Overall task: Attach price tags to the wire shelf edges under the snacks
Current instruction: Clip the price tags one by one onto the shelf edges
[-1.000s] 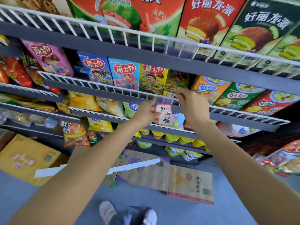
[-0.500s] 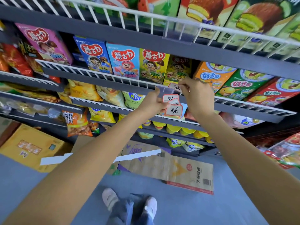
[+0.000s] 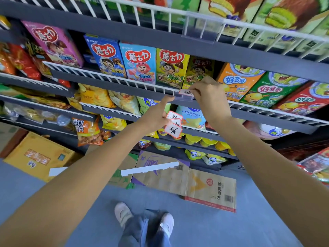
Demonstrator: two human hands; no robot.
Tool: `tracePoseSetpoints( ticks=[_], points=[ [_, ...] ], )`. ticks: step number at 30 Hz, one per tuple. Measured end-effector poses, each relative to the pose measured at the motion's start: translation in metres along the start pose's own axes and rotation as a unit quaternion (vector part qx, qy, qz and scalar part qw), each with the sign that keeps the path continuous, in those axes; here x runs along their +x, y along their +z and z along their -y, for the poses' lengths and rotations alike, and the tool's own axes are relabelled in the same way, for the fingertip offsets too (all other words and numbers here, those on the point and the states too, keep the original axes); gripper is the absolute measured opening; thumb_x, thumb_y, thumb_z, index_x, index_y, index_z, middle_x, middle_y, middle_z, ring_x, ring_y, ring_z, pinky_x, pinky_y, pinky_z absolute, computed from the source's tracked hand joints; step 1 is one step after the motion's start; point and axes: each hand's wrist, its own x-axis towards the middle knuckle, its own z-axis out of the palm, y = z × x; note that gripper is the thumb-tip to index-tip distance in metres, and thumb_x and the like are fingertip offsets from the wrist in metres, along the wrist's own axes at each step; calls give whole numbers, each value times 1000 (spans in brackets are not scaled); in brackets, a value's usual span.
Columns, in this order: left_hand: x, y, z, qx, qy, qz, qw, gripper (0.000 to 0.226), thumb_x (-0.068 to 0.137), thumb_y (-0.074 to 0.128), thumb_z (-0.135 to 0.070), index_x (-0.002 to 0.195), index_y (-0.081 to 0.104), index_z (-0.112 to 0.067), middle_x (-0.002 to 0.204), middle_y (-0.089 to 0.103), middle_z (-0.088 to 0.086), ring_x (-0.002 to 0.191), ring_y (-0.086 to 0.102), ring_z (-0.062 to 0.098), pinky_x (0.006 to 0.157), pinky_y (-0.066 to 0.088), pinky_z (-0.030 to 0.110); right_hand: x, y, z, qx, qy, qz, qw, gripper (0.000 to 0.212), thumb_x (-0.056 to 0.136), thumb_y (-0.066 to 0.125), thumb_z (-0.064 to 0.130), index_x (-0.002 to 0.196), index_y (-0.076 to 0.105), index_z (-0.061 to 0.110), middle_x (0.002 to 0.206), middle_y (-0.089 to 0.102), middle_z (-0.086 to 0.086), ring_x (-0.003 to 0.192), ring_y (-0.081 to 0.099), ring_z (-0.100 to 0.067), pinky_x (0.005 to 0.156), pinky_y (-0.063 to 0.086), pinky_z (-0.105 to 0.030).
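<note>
My right hand pinches a small white price tag with a red border, set into a clear plastic holder on the white wire shelf edge under the yellow snack boxes. My left hand holds a few more red-bordered price tags between thumb and fingers, and its forefinger reaches up to touch the holder's left end. Another clear, empty holder hangs on the wire shelf above.
Boxed and bagged snacks fill the grey shelves on all sides. Flattened cardboard boxes and a yellow carton lie on the grey floor below. A white paper strip rests on the cardboard. My feet stand just in front.
My left forefinger has stretched up to the holder's left end. My right hand has kept pinching the tag at the holder. The view has shifted closer to the shelf.
</note>
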Motion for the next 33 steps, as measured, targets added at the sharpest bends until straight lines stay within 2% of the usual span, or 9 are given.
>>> tracePoseSetpoints(
  ticks=[2, 5, 8, 11, 13, 18, 24, 30, 33],
  points=[
    [-1, -1, 3, 26, 10, 2, 1000, 74, 87, 57, 0, 146, 21, -25, 54, 46, 0, 50, 43, 7, 49, 30, 16, 0, 3, 0, -29, -9, 12, 999, 13, 82, 54, -6, 86, 67, -4, 92, 56, -20, 73, 58, -41, 62, 52, -47],
    [-1, -2, 7, 45, 15, 5, 999, 76, 87, 55, 1, 147, 19, -27, 54, 43, 2, 48, 41, 9, 48, 30, 20, 3, 7, 0, -95, -10, 38, 995, 20, 77, 58, -11, 92, 66, 1, 96, 56, -17, 74, 58, -39, 57, 51, -40],
    [1, -3, 8, 55, 18, 4, 998, 77, 87, 54, 3, 147, 18, -28, 54, 43, 2, 48, 40, 10, 49, 31, 21, 5, 13, 0, -143, -20, 48, 988, 32, 66, 65, -16, 91, 64, 4, 83, 56, -16, 64, 57, -38, 48, 34, -30],
    [3, -4, 11, 56, 19, 10, 998, 77, 86, 54, 4, 146, 18, -29, 56, 46, 10, 47, 38, 14, 51, 30, 25, 6, 17, 3, -149, -30, 40, 988, 29, 61, 67, -16, 80, 62, 5, 71, 55, -15, 56, 54, -36, 47, 27, -27],
    [4, -3, 12, 49, 18, 9, 999, 77, 86, 54, 4, 146, 19, -29, 57, 46, 15, 47, 37, 17, 53, 30, 29, 4, 24, 1, -141, -20, 42, 989, 19, 70, 62, -12, 82, 61, 3, 81, 55, -16, 66, 53, -36, 50, 28, -29],
    [1, -4, 9, 41, 15, 2, 999, 75, 87, 56, 3, 145, 22, -30, 52, 43, 3, 46, 41, 10, 48, 31, 20, -7, 35, -1, -116, 1, 45, 992, 18, 74, 63, -13, 88, 65, -1, 95, 54, -16, 80, 54, -34, 49, 35, -31],
    [1, -4, 7, 31, 9, 4, 999, 78, 86, 58, 2, 145, 20, -32, 59, 51, 8, 58, 53, 20, 60, 42, 32, -6, 29, 1, -154, -27, 19, 988, 33, 50, 74, -16, 74, 64, 4, 72, 55, -14, 63, 55, -31, 45, 25, -22],
    [-2, -5, 4, 33, 1, 10, 999, 77, 86, 57, 2, 144, 20, -32, 67, 53, 11, 62, 53, 21, 63, 43, 34, -13, 26, 1, -171, -46, 29, 984, 40, 38, 70, -22, 71, 64, -2, 75, 56, -18, 62, 56, -33, 44, 25, -21],
    [-3, -7, 1, 36, -2, 14, 999, 78, 86, 56, 3, 145, 19, -33, 63, 50, 5, 57, 49, 14, 57, 40, 27, -16, 28, 4, -167, -26, 27, 985, 37, 35, 70, -23, 65, 60, -3, 74, 55, -19, 57, 55, -32, 43, 25, -20]
  ],
)
